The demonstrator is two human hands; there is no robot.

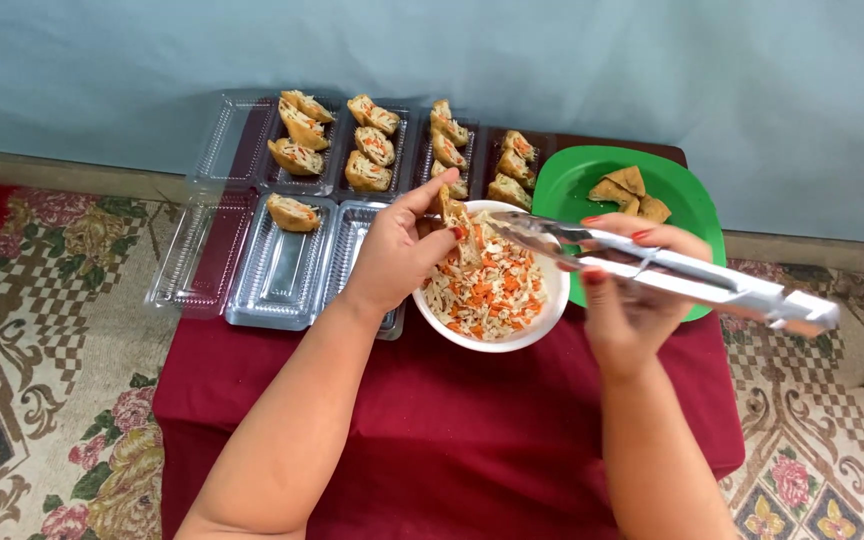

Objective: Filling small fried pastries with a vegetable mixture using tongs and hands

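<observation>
**Stuffing a tofu pocket over the white bowl**

You look down on a low tabletop (pixel 432 430) draped in a dark red cloth, set on a patterned floral rug (pixel 42 340) that shows on both sides. A pale blue-grey wall (pixel 452 50) runs along the far edge.

At the far left of the tabletop lie clear plastic trays (pixel 282 270), lids open. The back row holds filled tofu pockets (pixel 297 155), their cut sides showing orange and white filling; the near row holds a single filled piece (pixel 292 212), and the rest of those compartments are bare.

Your left hand (pixel 397 255) sits just right of the trays, over the rim of the white bowl (pixel 542 325). Its thumb and fingers are pinched around a fried tofu pocket (pixel 455 215), held roughly upright with its long axis running away from you and its open side turned toward the tongs.

The bowl holds shredded white and orange filling (pixel 487 290).

Your right hand (pixel 627 295) is closed around metal tongs (pixel 672 268). The tongs' long axis runs from lower right to upper left, the tips over the bowl just beside the pocket. You cannot tell whether the tips carry any filling.

Behind your right hand stands a green plate (pixel 697 205) with a few unfilled tofu pieces (pixel 630 190).
</observation>
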